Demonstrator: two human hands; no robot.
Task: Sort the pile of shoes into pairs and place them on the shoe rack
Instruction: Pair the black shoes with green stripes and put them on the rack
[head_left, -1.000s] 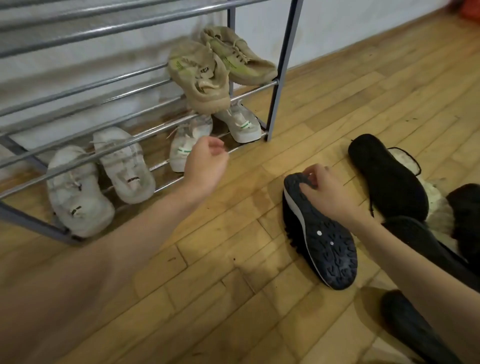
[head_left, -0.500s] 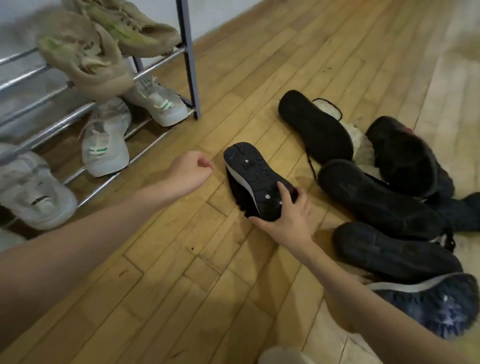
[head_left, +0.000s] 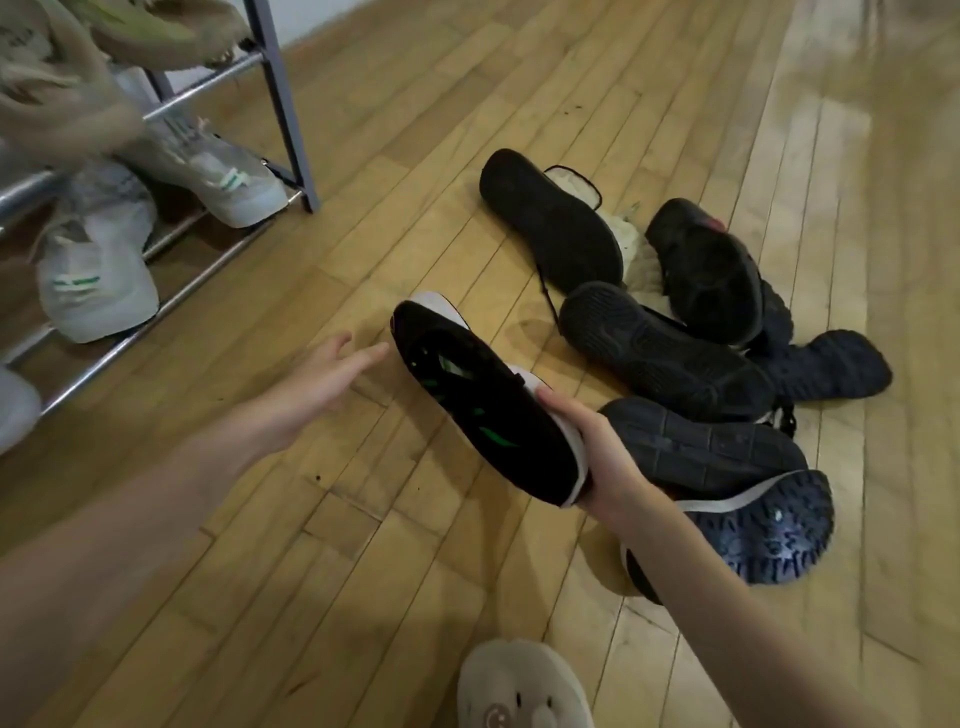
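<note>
While the right hand (head_left: 597, 457) grips the black sneaker's (head_left: 483, 410) heel, the left hand (head_left: 317, 384) — fingers spread — hovers just beside its toe.

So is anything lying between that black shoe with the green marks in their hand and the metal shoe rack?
Nothing visible does. The right hand grips the black, white-soled shoe with green marks; only bare wooden floor lies between it and the metal shoe rack. The open left hand reaches toward the shoe's toe.

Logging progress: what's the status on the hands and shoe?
Right hand grips black sneaker by heel. Left hand open, beside its toe. Dark shoe pile on floor; path to shoe rack unobstructed.
</note>
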